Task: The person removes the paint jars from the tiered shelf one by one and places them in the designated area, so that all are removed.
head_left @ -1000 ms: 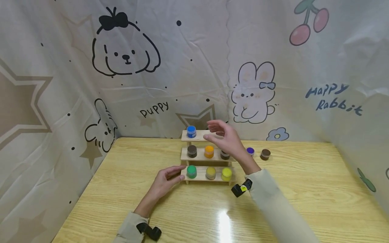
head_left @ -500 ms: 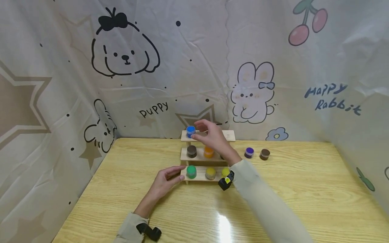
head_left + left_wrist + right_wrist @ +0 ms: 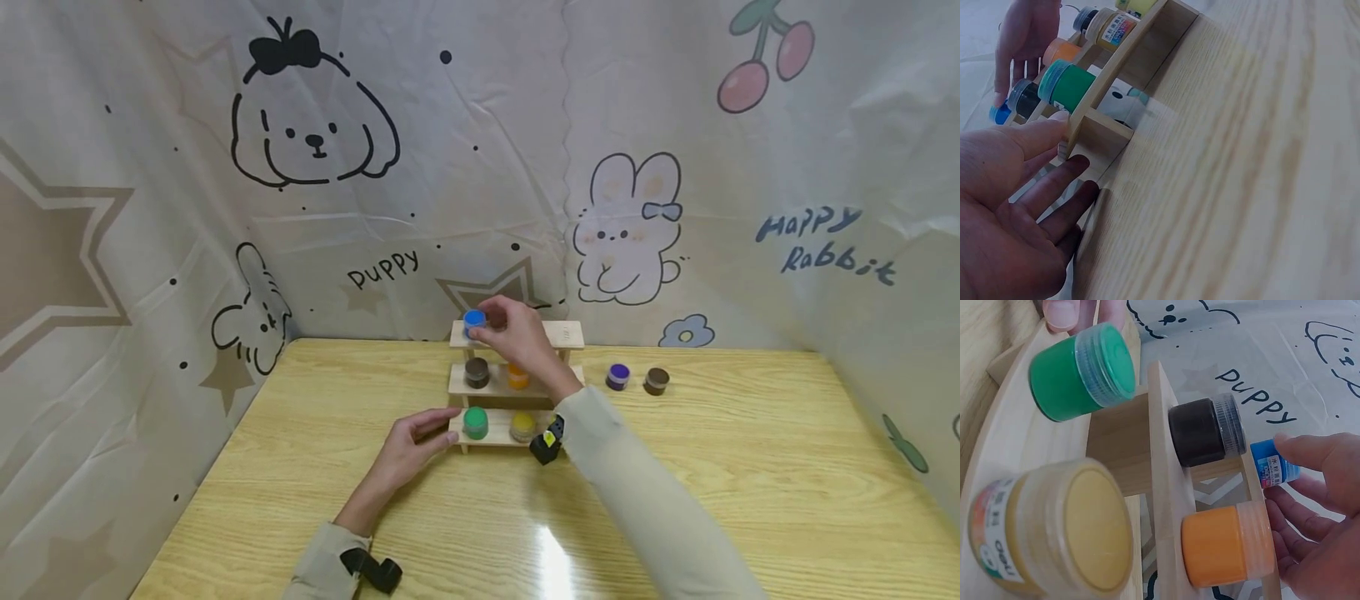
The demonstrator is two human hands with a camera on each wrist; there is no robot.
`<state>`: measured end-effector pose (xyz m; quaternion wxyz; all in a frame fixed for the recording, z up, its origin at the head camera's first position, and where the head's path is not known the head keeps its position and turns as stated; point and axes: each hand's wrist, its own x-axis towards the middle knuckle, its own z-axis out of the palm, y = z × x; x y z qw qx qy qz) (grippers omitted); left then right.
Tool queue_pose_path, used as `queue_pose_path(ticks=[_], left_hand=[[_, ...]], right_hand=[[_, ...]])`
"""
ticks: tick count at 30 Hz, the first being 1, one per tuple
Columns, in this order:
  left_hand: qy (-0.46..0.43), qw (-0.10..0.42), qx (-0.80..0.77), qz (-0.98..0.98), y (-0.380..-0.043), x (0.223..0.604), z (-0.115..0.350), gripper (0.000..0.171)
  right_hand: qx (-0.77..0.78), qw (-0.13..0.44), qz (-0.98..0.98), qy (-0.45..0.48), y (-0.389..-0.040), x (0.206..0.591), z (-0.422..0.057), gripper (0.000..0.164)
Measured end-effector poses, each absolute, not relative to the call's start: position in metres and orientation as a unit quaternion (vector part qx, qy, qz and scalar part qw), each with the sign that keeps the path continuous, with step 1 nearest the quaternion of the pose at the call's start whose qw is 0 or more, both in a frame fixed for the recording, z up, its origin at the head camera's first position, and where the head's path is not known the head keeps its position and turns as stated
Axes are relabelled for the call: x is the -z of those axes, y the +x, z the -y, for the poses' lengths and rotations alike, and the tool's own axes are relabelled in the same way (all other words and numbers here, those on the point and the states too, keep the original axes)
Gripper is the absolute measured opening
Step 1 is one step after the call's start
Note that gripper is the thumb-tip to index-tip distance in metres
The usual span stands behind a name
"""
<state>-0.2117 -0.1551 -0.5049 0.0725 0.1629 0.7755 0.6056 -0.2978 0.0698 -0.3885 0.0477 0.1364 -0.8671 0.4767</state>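
Note:
A three-tier wooden stand (image 3: 564,335) holds small paint jars. At the left end of its top tier, my right hand (image 3: 519,340) pinches a blue paint jar (image 3: 1267,464) between thumb and fingers. My left hand (image 3: 411,446) grips the left end of the bottom tier, its thumb above the board and fingertips by the underside in the left wrist view. Beside that thumb stands a green jar (image 3: 1072,85), then an ochre jar (image 3: 1085,531). The middle tier bears a black jar (image 3: 1200,431) and an orange jar (image 3: 1225,544). My right arm hides the stand's right side.
To the right of the stand, a purple jar (image 3: 618,377) and a dark brown jar (image 3: 656,381) stand on the wood-grain table (image 3: 750,467). A printed curtain (image 3: 480,108) hangs close behind the table and along both sides.
My right hand has moved left along the top tier to the blue jar and taken hold of it. The left hand stays at the stand's end.

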Motion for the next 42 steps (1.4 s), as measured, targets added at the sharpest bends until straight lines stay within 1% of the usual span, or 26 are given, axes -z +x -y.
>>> queue_pose_path(ticks=[15,21,33,42], left_hand=[[0.165,0.065,-0.600,-0.780,-0.212,0.506,0.157,0.040],[0.173,0.065,-0.603,-0.776,-0.211,0.507,0.158,0.041],[0.178,0.066,-0.604,-0.774,-0.212,0.506,0.155,0.041],[0.176,0.068,-0.606,-0.773,-0.213,0.506,0.155,0.041]], right_hand=[[-0.489,0.058,0.859,0.140,-0.295,0.387,-0.075,0.031],[-0.497,0.069,0.852,0.153,-0.287,0.378,-0.082,0.030],[-0.510,0.070,0.843,0.155,-0.269,0.367,-0.103,0.031],[-0.521,0.098,0.831,0.170,-0.255,0.362,-0.114,0.031]])
